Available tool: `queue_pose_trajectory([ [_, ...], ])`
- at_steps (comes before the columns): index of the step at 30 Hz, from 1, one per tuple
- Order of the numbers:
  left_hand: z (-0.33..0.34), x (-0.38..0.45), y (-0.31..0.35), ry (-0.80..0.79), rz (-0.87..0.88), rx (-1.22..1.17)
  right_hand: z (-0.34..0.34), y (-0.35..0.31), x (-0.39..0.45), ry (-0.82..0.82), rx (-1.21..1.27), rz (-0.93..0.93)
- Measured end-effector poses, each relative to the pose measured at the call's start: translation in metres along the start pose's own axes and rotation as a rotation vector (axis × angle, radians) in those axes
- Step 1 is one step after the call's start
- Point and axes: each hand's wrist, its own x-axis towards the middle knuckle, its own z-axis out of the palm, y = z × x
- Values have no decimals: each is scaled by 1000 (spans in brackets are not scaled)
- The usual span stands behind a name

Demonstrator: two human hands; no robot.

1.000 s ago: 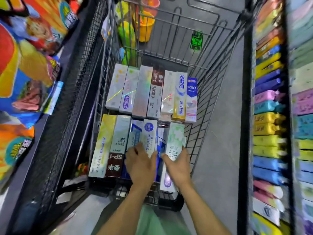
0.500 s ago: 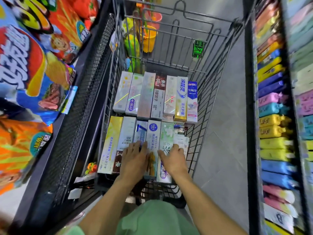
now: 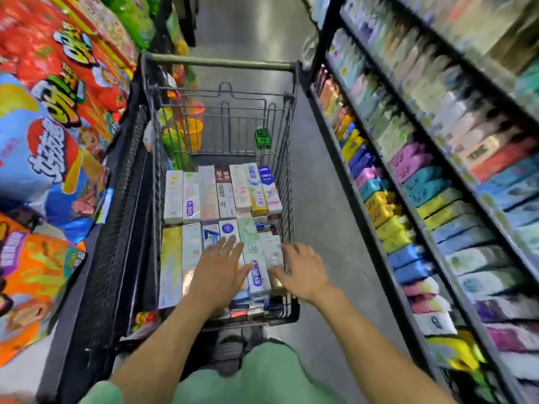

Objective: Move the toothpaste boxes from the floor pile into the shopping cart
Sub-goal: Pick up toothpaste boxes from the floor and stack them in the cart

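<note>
Since the earlier frames our view had tipped upward, bringing the cart's far handle bar (image 3: 221,63) into sight, and our right hand (image 3: 302,272) had slid off the boxes toward the cart's right wall while our left hand (image 3: 220,271) stayed flat on them. We saw the toothpaste boxes (image 3: 221,193) lying flat in the shopping cart (image 3: 287,176) in two rows, each box's long axis running away from us along the cart's length. We counted seven boxes side by side in the far row; the near row was packed the same way, with more boxes showing beneath it at the near end. Our left hand lay with fingers straight and spread across the middle boxes of the near row. Our right hand, fingers loosely spread and blurred, hovered at the rightmost near box (image 3: 272,252), gripping nothing we could see. Shelves of packaged goods (image 3: 423,199) stood to our right and bright snack bags (image 3: 52,118) to our left.
</note>
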Motion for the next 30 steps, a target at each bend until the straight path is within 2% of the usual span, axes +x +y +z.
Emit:
queue_pose_trajectory([
  [7, -37, -60, 35, 12, 170, 51, -14, 12, -127, 176, -9, 176],
  [13, -63, -87, 109, 23, 397, 112, -22, 48, -240, 322, 38, 381],
  [18, -65, -117, 176, 59, 589, 182, -14, 87, -324, 381, 48, 559],
  [24, -50, -177, 274, 37, 806, 282, 21, 126, -446, 458, 50, 746],
  [30, -10, -293, 420, 8, 1111, 347, 84, 170, -616, 465, 158, 1004],
])
